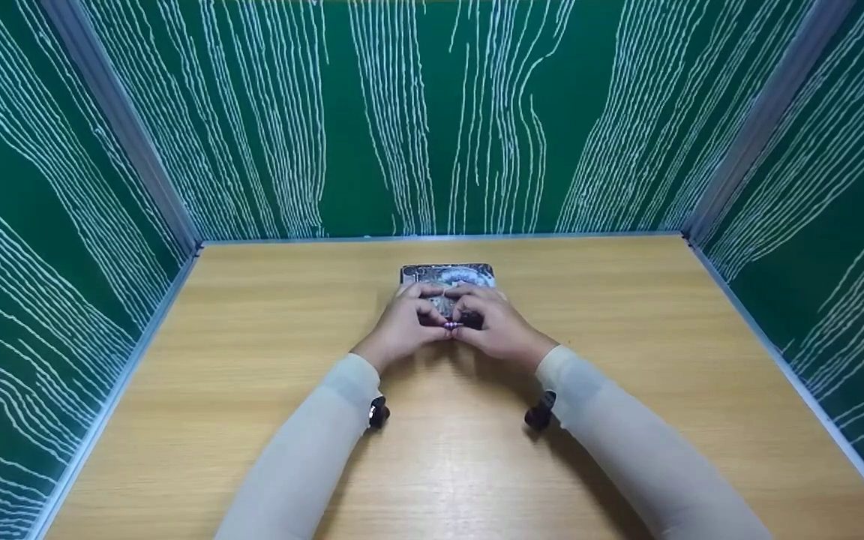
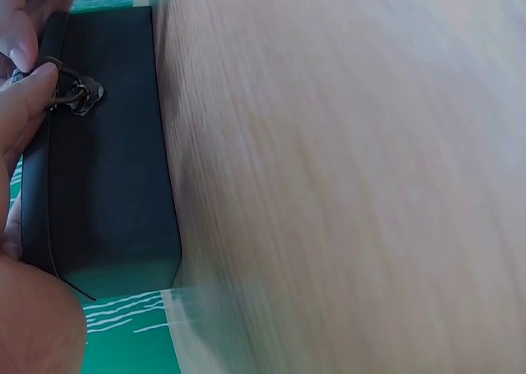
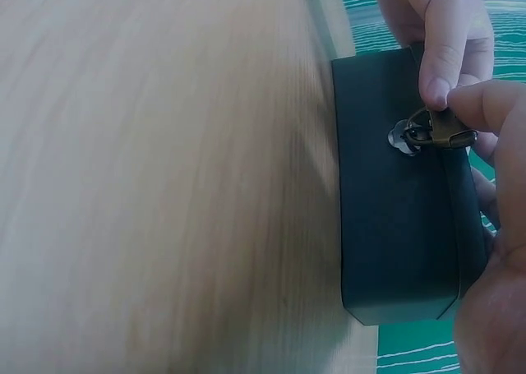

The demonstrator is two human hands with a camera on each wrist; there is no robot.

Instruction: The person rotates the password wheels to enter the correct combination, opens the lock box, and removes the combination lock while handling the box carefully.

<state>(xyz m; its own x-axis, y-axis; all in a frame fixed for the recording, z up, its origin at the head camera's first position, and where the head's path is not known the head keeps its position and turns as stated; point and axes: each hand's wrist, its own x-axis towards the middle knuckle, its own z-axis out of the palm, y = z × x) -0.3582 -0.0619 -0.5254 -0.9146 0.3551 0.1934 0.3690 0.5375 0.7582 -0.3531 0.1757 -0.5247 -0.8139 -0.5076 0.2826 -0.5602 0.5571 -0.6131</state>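
A small box [image 1: 469, 274] with a patterned lid and dark sides sits on the wooden table. In the right wrist view its dark front [image 3: 394, 226] carries a brass-coloured metal clasp [image 3: 450, 132], joined by a loop to a silvery plate [image 3: 403, 137]. My left hand [image 1: 406, 322] comes from the left and my right hand [image 1: 499, 322] from the right, both pinching at the clasp with thumb and finger. Their other fingers rest over the lid. In the left wrist view the fingertips cover part of the clasp [image 2: 76, 90]. Whether it is fastened I cannot tell.
The wooden table [image 1: 252, 337] is bordered by green walls [image 1: 342, 135] with wavy white lines. Grey metal posts [image 1: 132, 135] stand at the corners. A small dark device [image 1: 378, 412] is strapped at the left wrist, another [image 1: 539, 412] at the right.
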